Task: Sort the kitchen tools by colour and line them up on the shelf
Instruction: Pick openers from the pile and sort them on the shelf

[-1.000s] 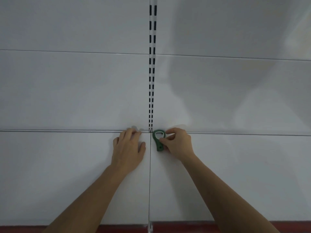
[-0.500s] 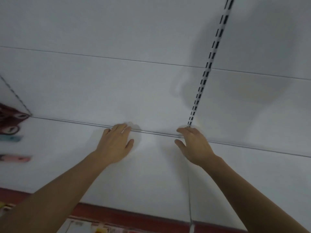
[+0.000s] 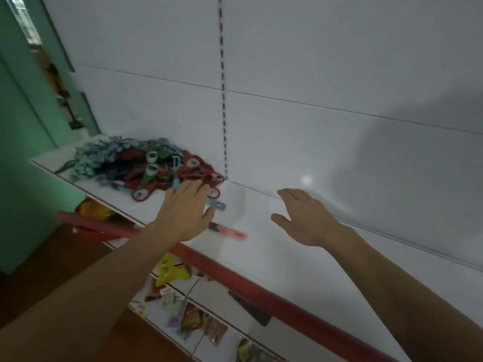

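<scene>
White shelf bears a tool pile, left hand flat beside.

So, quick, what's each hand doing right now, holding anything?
Left hand: open, empty, fingertips at the tool pile.
Right hand: open, empty, over the shelf.

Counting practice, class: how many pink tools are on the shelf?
1: the pink tool lies near the shelf's front edge, by the left hand; the pile may hide more.

Tool pile motion-blurred; left hand covers pink tool end; lower-shelf items indistinct.
</scene>
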